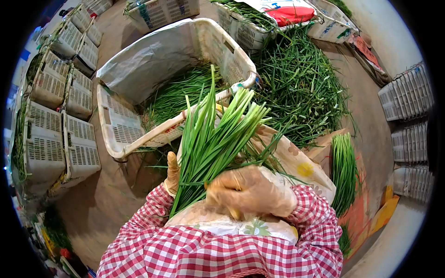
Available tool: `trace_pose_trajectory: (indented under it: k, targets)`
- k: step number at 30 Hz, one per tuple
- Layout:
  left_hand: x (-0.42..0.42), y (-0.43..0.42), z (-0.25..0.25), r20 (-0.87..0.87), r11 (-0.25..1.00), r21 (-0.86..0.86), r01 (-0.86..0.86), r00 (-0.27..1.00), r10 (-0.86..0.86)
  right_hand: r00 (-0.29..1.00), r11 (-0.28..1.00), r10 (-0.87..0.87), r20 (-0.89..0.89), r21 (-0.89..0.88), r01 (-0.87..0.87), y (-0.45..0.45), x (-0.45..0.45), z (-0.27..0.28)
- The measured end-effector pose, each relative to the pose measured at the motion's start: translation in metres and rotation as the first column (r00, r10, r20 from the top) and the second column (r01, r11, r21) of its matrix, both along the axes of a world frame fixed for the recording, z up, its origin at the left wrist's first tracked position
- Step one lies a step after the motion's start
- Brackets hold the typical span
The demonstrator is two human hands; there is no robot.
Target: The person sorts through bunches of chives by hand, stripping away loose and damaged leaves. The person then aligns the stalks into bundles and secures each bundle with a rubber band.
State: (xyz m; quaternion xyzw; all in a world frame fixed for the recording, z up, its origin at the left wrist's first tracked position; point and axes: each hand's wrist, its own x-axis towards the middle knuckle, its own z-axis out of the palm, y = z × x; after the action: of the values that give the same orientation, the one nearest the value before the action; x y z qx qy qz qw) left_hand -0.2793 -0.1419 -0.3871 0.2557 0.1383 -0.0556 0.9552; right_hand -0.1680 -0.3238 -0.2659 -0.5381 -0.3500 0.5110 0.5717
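Note:
A bunch of garlic chives (208,143) slants across my lap, pale cut stems up and dark leaf ends down. My left hand (172,175), in a tan glove, is around the left side of the bunch; its thumb shows and its other fingers are hidden behind the leaves. Against the lower right of the bunch is my gloved right hand (252,191), its fingers curled and slightly smeared by motion. What lies inside those fingers is hidden. A flower-patterned apron (296,169) spreads beneath both hands.
A white plastic crate (123,120) with chives inside stands in front. Loose chives form a large heap (301,83) at the right. A neat chive bundle (343,173) lies by my right elbow. Crates (44,134) line the left; stacked crates (410,139) stand far right.

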Motion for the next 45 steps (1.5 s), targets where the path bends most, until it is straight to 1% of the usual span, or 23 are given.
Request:
trace_pose_trajectory:
  k: [1, 3, 5, 7, 8, 9, 13, 14, 15, 17, 18, 21, 23, 24, 25, 27, 29, 31, 35, 38, 41, 43, 45]
  targets:
    - [0.002, -0.001, -0.006, 0.025, 0.994, -0.094, -0.049, 0.998, 0.052, 0.981, 0.997, 0.014, 0.191, 0.076, -0.030, -0.003, 0.002, 0.014]
    - [-0.002, 0.007, -0.014, 0.023, 0.980, -0.194, 0.039, 0.999, -0.035, 0.966, 0.940, 0.254, 0.051, 0.224, -0.259, -0.020, 0.020, 0.038]
    - [-0.010, 0.006, -0.012, 0.019, 0.985, -0.174, 0.018, 1.000, -0.015, 0.989, 0.837, 0.139, 0.056, 0.528, -0.147, -0.041, 0.037, 0.041]
    - [-0.012, 0.006, -0.005, 0.032, 0.996, -0.072, 0.046, 0.999, -0.044, 0.894, 0.625, 0.295, 0.338, 0.639, -0.448, -0.053, 0.101, 0.032]
    - [-0.013, 0.005, -0.002, 0.037, 0.998, -0.020, 0.063, 0.997, -0.062, 0.879, 0.951, -0.162, 0.449, 0.310, 0.017, -0.063, 0.099, 0.035]
    - [-0.014, 0.004, 0.000, 0.040, 0.996, 0.031, 0.081, 0.996, -0.083, 0.582, 0.805, -0.453, 0.676, 0.028, 0.593, -0.070, 0.094, 0.037]
    - [-0.014, 0.004, -0.016, 0.124, 0.969, 0.244, 0.030, 0.990, -0.061, 0.661, 0.736, -0.602, 0.447, -0.009, 0.677, -0.042, 0.100, 0.006]
    - [-0.014, 0.003, -0.017, 0.076, 0.940, 0.337, 0.051, 0.994, -0.082, 0.742, 0.763, -0.625, 0.242, -0.006, 0.646, -0.032, 0.087, 0.016]
    - [-0.013, 0.004, -0.018, 0.027, 0.899, 0.431, 0.081, 0.994, -0.103, 0.652, 0.704, -0.702, 0.284, 0.145, 0.695, -0.021, 0.086, -0.001]
    - [-0.014, 0.001, -0.020, 0.075, 0.816, 0.577, 0.037, 0.992, -0.098, 0.697, 0.737, -0.513, 0.501, -0.160, 0.657, -0.022, 0.094, -0.002]
    - [-0.013, 0.000, -0.021, 0.130, 0.712, 0.702, -0.025, 0.987, -0.094, 0.692, 0.732, -0.518, 0.502, -0.159, 0.663, -0.022, 0.092, -0.003]
    - [-0.016, -0.006, -0.020, 0.156, 0.773, 0.629, -0.078, 0.987, -0.028, 0.619, 0.670, -0.618, 0.485, -0.086, 0.737, -0.022, 0.090, -0.012]
    - [-0.014, -0.007, -0.008, 0.182, 0.787, 0.611, -0.085, 0.983, -0.036, 0.444, 0.620, -0.691, 0.570, 0.151, 0.770, -0.025, 0.102, -0.019]
    - [-0.015, -0.005, -0.011, 0.137, 0.813, 0.581, -0.040, 0.989, -0.050, 0.431, 0.680, -0.487, 0.760, 0.021, 0.733, -0.032, 0.106, -0.015]
    - [-0.016, -0.003, -0.015, 0.092, 0.837, 0.547, 0.008, 0.993, -0.069, 0.652, 0.777, -0.490, 0.578, -0.049, 0.627, -0.035, 0.111, -0.019]
    - [-0.020, 0.001, -0.028, 0.057, 0.867, 0.495, 0.059, 0.993, -0.100, 0.858, 0.842, -0.396, 0.327, -0.244, 0.481, -0.036, 0.119, -0.025]
    - [-0.019, 0.001, -0.022, 0.018, 0.894, 0.437, 0.100, 0.993, -0.120, 0.874, 0.873, -0.393, 0.285, -0.183, 0.452, -0.037, 0.120, -0.020]
    - [-0.018, 0.007, -0.010, -0.136, 0.949, 0.176, 0.260, 0.962, -0.238, 0.892, 0.902, -0.384, 0.237, -0.113, 0.418, -0.036, 0.118, -0.020]
    - [-0.015, -0.001, -0.007, -0.133, 0.973, -0.064, 0.224, 0.964, -0.231, 0.903, 0.895, -0.416, 0.110, -0.124, 0.428, -0.035, 0.117, -0.027]
    - [-0.032, 0.017, -0.054, -0.035, 0.972, 0.016, 0.233, 0.972, -0.232, 0.883, 0.859, -0.452, 0.127, -0.206, 0.469, -0.036, 0.117, -0.025]
    - [-0.021, 0.013, -0.045, 0.079, 0.957, 0.080, 0.280, 0.955, -0.286, 0.867, 0.825, -0.471, 0.160, -0.268, 0.498, -0.037, 0.114, -0.024]
    - [-0.017, 0.000, -0.004, -0.170, 0.964, 0.137, 0.228, 0.964, -0.204, 0.807, 0.761, -0.518, 0.284, -0.278, 0.586, -0.036, 0.116, -0.029]
    - [-0.029, 0.008, -0.049, -0.146, 0.959, 0.173, 0.224, 0.969, -0.200, 0.870, 0.826, -0.484, 0.092, -0.280, 0.489, -0.039, 0.116, -0.026]
